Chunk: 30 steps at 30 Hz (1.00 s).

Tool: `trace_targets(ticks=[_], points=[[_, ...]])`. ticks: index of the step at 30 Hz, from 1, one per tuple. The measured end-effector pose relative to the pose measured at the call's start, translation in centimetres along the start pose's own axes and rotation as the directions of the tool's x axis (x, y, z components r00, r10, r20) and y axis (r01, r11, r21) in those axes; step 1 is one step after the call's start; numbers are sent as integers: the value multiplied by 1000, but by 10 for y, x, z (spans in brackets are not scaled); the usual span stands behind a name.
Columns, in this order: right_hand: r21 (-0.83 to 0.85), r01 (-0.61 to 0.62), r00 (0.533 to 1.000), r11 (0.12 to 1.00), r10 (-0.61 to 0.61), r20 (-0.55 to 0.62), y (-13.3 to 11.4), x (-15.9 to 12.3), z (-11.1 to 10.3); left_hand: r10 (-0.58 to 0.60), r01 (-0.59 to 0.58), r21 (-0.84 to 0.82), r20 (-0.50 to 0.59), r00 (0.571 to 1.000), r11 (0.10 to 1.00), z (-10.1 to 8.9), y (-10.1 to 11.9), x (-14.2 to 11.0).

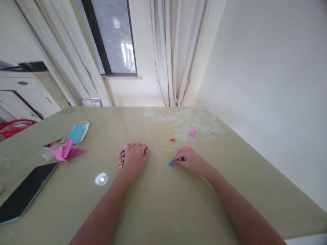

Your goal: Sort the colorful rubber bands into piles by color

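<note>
My left hand [135, 157] lies over the right part of a pile of small multicoloured bands [122, 158], which look like loom bands. Its fingers rest side by side, with the tips partly hidden. To the right, my right hand [190, 160] pinches thumb and forefinger at a little cluster of blue bands [170, 164] on the tabletop. Just beyond that cluster sits a small yellow cluster [169, 150], and farther back a red one [172, 140]. Some pink bits [186, 146] show behind my right hand.
A bright pink object [193, 132] lies farther back on the table [158, 211]. At left are a white round object [101, 179], a dark phone [28, 190], a pink folded-paper shape [66, 151] and a blue face mask [79, 132]. A wall [276, 85] borders the right side.
</note>
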State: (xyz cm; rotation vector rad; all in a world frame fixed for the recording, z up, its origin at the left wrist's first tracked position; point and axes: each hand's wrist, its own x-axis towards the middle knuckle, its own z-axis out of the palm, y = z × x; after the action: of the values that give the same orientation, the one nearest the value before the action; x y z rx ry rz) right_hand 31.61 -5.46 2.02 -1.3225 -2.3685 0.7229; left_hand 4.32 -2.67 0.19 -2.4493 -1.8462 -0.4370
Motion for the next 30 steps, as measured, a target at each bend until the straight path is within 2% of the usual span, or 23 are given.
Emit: trace_targets(ticks=[6,8,10,12,15,18,20,24,30], points=[[1,5,997,1000,-5,-72,4,-1,-4,-4,5,-65,24,1000,998,2,-2,1],[9,2,995,1000,-2,-101,3,-2,-5,-19,14,-158,-33,999,987,3,-4,3],[15,4,990,1000,-2,-142,0,-2,-5,-56,22,-340,-90,994,940,2,-4,6],[26,16,980,1000,-10,-198,-5,-1,-3,-107,37,-582,-87,990,813,0,-2,8],[53,47,950,997,-28,-311,-14,-1,5,-144,76,-857,3,990,509,-5,6,9],[60,94,902,994,-59,-429,-22,-1,17,-110,113,-964,89,990,241,-10,18,5],[31,146,860,989,-111,-498,-26,-1,23,-65,150,-980,142,988,132,-12,27,2],[-13,231,782,973,-193,-592,-31,-2,27,35,188,-980,191,981,69,-15,36,-3],[0,295,771,956,-238,-591,-30,-2,23,80,216,-976,218,973,27,-17,39,-6]])
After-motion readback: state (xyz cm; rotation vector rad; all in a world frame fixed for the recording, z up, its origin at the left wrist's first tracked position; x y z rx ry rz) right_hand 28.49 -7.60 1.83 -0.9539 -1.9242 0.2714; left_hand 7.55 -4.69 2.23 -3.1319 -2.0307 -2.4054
